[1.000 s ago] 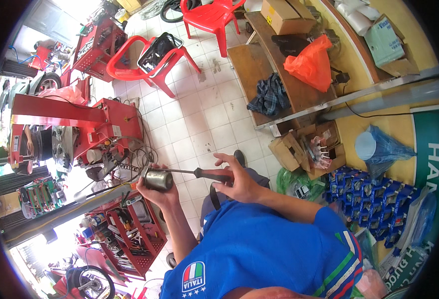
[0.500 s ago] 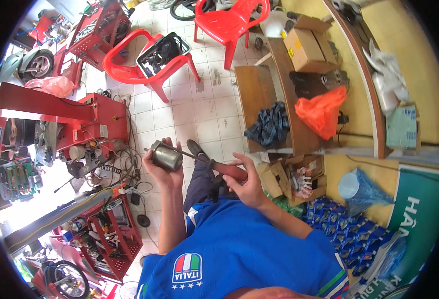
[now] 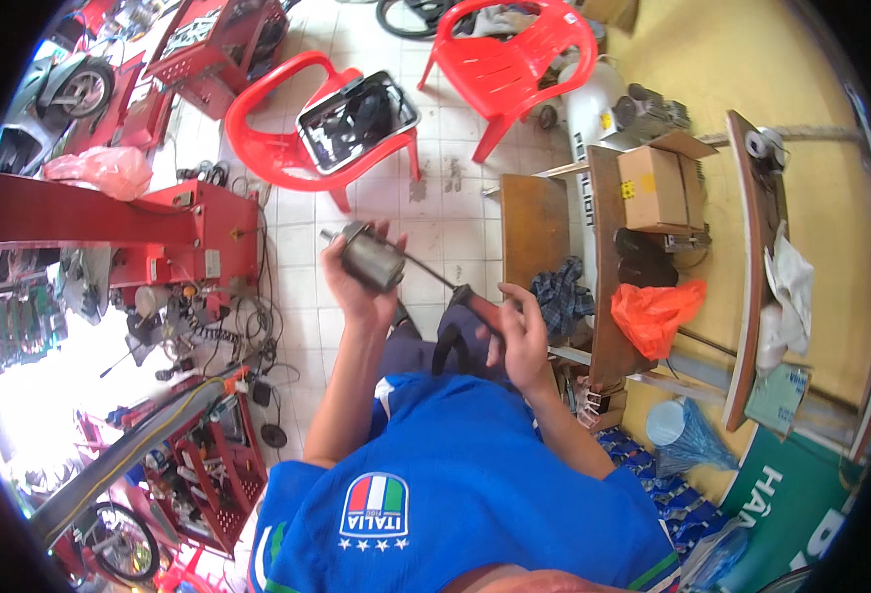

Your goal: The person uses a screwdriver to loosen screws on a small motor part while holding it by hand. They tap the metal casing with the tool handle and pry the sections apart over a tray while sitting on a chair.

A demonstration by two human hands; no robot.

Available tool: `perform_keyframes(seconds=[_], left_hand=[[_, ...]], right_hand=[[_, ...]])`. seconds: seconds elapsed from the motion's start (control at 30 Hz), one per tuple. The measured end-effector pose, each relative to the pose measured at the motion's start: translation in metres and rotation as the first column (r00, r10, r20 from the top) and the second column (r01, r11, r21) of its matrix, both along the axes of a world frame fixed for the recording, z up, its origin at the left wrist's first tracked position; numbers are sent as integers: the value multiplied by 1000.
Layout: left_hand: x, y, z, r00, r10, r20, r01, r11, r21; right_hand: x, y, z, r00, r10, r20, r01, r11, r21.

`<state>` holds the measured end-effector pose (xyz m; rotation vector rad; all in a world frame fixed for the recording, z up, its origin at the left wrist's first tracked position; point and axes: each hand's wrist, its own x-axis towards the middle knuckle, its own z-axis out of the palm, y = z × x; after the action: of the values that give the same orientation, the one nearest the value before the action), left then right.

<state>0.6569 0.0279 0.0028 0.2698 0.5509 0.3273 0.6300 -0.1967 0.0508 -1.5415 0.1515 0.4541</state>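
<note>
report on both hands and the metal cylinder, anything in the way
Left hand holds metal cylinder; right hand holds red-handled tool. Shaft points toward cylinder, contact unclear. No obstruction visible.

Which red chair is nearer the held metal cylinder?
The tray chair, left in the picture: a white-rimmed tray rests on it, closer to the metal cylinder. The other chair, farther up and right, shows its slatted seat.

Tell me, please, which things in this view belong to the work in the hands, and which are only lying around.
Belongs to the work:
metal cylinder, held in the left hand
screwdriver-like tool, its handle in the right hand

Apparently just lying around:
orange bag
plaid cloth
cardboard box
two red chairs
</note>
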Motion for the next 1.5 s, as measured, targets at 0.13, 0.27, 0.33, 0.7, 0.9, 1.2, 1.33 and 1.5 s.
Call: perform_keyframes(seconds=[0.13, 0.27, 0.33, 0.7, 0.9, 1.2, 1.33, 1.5], left_hand=[[50, 6, 4, 999, 12, -31, -13, 1000, -12], [100, 10, -3, 998, 69, -6, -69, 997, -28], [128, 15, -7, 996, 86, -3, -86, 996, 29], [239, -22, 7, 985, -44, 167, 20, 989, 143], [286, -12, 11, 999, 2, 43, -11, 981, 195], [334, 62, -28, 991, 128, 32, -131, 988, 80], [351, 104, -16, 981, 121, 155, -126, 992, 20], [358, 134, -14, 932, 315, 179, -312, 949, -45]], right_hand=[[54, -1, -12, 982, 48, -183, -34, 996, 83], [115, -5, -14, 982, 26, -188, -2, 992, 129], [151, -13, -14, 976, 28, -215, 15, 980, 197], [301, 6, -57, 916, 272, -296, -168, 928, 332], [348, 34, -54, 824, 490, -285, -419, 865, 277], [474, 16, -142, 946, 319, -56, -323, 932, -164], [516, -44, -196, 965, 176, -193, -255, 789, -558], [501, -87, -247, 765, 236, -599, -598, 605, -526]])
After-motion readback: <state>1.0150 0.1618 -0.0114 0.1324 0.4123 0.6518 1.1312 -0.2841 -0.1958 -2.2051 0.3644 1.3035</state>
